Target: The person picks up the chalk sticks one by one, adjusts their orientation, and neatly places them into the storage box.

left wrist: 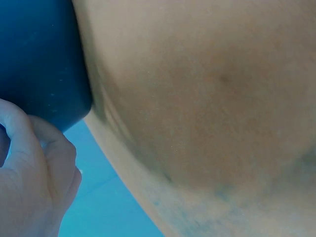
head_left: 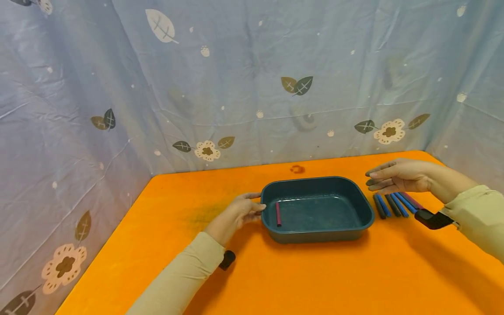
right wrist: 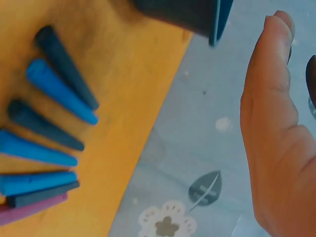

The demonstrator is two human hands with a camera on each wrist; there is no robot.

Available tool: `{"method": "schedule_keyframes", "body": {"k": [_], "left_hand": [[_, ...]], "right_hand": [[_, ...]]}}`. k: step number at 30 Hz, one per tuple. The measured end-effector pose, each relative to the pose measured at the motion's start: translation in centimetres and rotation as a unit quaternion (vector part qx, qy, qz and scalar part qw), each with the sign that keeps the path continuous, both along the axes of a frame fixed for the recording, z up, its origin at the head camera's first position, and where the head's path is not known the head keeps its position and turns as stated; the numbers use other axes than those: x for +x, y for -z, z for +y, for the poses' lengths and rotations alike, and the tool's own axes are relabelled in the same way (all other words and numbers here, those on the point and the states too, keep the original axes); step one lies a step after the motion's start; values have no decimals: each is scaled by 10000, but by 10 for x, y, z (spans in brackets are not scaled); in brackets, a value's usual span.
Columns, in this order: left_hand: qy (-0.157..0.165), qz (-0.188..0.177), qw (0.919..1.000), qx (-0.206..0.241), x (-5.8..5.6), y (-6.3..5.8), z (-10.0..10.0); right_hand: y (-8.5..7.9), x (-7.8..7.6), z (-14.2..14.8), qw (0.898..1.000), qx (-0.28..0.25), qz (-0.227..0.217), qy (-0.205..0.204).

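A dark teal rectangular tub [head_left: 315, 236] stands on the table. Inside it, toward the left end, lies one magenta chalk-like stick [head_left: 278, 214]. My left hand [head_left: 242, 210] grips the tub's left wall, thumb at the rim; in the left wrist view its curled fingers [left wrist: 57, 148] are at the tub's corner. To the right of the tub, my right hand [head_left: 399, 176] hovers with fingers extended and holds nothing; its fingertips look dark with smudges. Below it is a row of several tapered sticks: black [right wrist: 67, 67], blue [right wrist: 61, 91] and magenta [right wrist: 34, 208].
An orange cloth [head_left: 307, 280] covers the table, with a dark smudge left of the tub and a reddish ring mark [head_left: 297, 169] behind it. A blue-grey curtain [head_left: 244, 96] printed with leaves and flowers stands along the back and sides. Black straps show at both wrists.
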State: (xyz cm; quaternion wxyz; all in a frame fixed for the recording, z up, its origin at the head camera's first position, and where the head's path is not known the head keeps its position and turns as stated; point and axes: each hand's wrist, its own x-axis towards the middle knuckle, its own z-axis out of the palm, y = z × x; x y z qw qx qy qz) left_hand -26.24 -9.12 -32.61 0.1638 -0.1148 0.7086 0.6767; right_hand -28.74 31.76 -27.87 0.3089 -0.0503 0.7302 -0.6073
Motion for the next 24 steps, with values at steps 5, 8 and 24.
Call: {"method": "schedule_keyframes", "body": {"k": [5,8,24], "left_hand": [[-17,10,10000,-47,0,1,0],[21,32,10000,-33,-1,2,0],[12,31,9999,109,-2,1,0]], "right_hand": [[3,0,22,9986,-430,-252,-185],[4,0,32,9975,-580,-325,-259],[13,-5,76,9868,-1115,-963,-676]]}}
